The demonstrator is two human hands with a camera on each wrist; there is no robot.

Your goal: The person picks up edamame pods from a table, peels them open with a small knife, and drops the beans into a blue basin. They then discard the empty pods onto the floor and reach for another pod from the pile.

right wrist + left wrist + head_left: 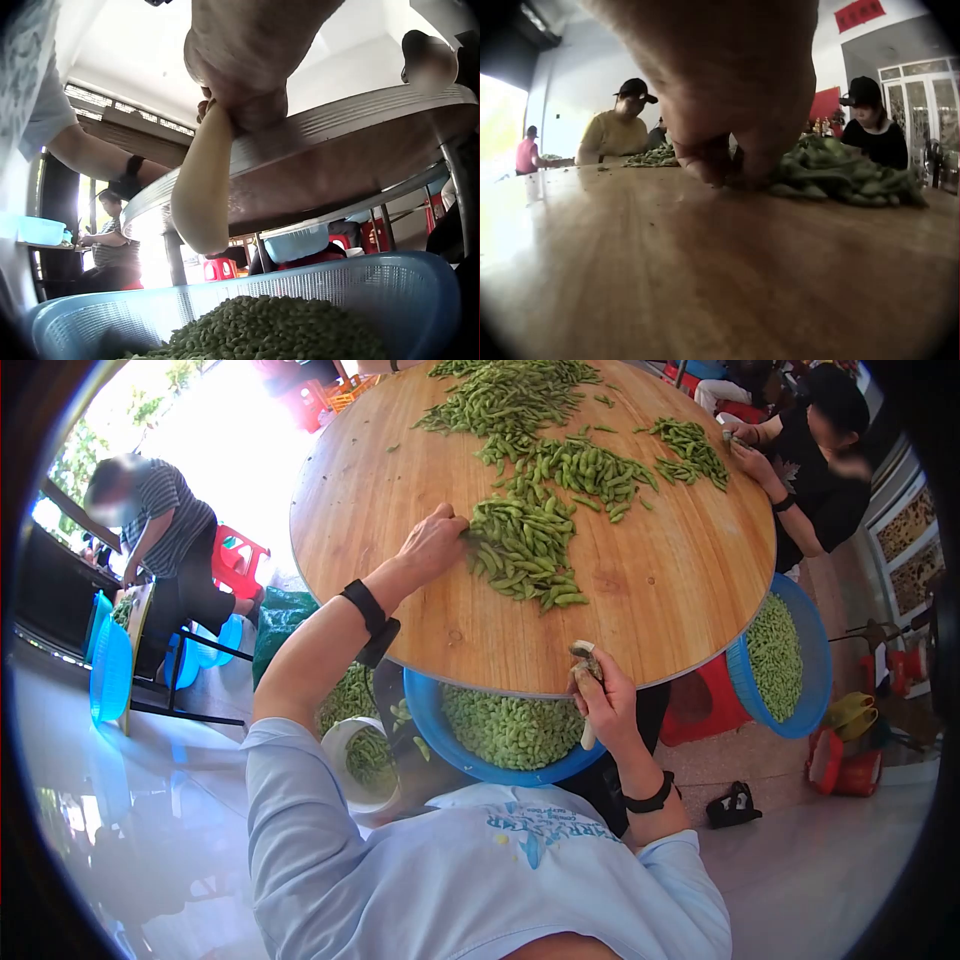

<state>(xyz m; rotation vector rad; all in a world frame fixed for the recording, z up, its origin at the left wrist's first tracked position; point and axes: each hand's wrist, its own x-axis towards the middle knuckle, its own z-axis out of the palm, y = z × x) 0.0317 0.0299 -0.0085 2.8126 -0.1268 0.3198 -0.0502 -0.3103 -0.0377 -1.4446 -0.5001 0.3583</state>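
Observation:
My left hand reaches onto the round wooden table, its bent fingers at the left edge of a heap of green soybean pods. In the left wrist view the fingertips point down close over the tabletop, the pods beside them; whether they pinch a pod, I cannot tell. My right hand is at the table's near edge and grips a tool with a pale, rounded handle. The handle sticks out below the fist, while the tool's upper part is mostly hidden by the fingers.
Below the table edge stands a blue basket of shelled green beans, with a white bucket of pods to its left. Another blue basket of beans is at right, near a red stool. People sit around, including one in black.

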